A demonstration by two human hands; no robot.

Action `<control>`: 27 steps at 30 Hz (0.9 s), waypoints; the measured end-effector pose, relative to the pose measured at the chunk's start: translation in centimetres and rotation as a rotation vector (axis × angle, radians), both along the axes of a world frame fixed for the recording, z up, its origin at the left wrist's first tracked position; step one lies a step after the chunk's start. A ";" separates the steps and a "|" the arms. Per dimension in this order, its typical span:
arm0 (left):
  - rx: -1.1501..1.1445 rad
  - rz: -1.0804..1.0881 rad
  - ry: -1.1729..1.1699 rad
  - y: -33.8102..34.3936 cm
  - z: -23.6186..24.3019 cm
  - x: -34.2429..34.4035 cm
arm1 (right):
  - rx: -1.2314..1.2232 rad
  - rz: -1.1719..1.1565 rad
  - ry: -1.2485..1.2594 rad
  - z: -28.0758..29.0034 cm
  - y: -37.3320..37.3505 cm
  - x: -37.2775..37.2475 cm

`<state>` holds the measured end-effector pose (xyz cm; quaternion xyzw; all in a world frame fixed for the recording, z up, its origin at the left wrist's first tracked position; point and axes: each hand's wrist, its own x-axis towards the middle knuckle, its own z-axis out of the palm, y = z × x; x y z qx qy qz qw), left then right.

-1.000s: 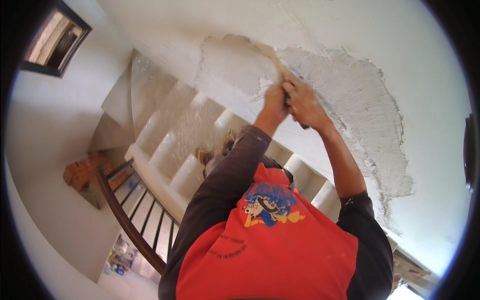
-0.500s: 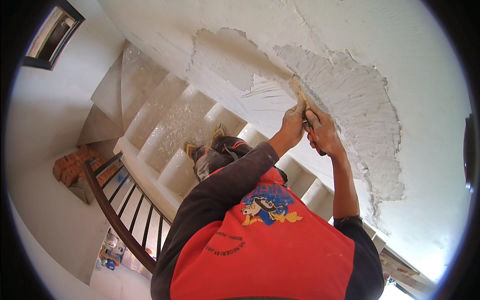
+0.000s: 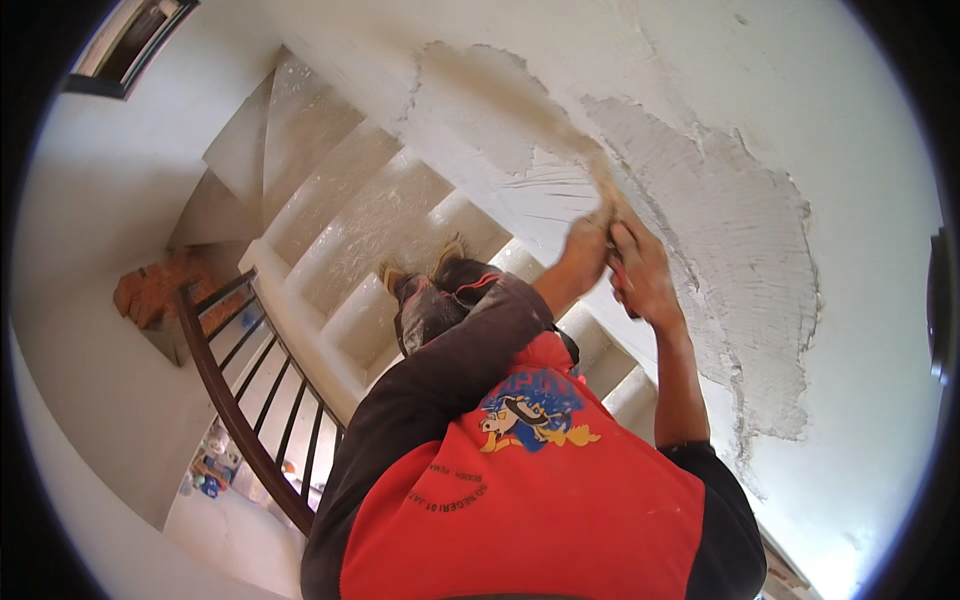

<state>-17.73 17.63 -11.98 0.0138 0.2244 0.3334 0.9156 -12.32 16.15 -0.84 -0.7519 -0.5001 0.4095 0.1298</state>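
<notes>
Head view: left fingers (image 3: 588, 246) and right fingers (image 3: 626, 242) clench a red-handled tool (image 3: 604, 184).

the wall patch (image 3: 745, 260) is streaked grey, the handrail (image 3: 228, 405) brown.

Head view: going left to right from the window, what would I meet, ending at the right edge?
Window, handrail, sandaled feet, left hand, right hand, dark object at the right edge.

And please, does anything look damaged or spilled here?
Yes: the white wall has a large, ragged-edged grey patch that looks stripped, unlike the smoother area around it; also, pale specks litter the stair treads.
</notes>
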 end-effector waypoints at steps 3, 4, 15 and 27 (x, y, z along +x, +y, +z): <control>-0.023 0.025 0.036 -1.3 0.2 1.1 | -0.132 -0.278 -0.037 0.9 -1.1 0.4; -0.014 0.055 0.050 -1.6 0.1 1.4 | -0.104 -0.173 -0.037 0.9 -1.1 0.7; 0.053 0.161 0.092 1.9 0.2 -0.9 | 0.031 0.003 0.064 0.2 2.1 -0.8; -0.026 -0.005 -0.019 1.6 -1.0 -1.8 | 0.046 0.063 0.017 -1.2 1.2 -0.6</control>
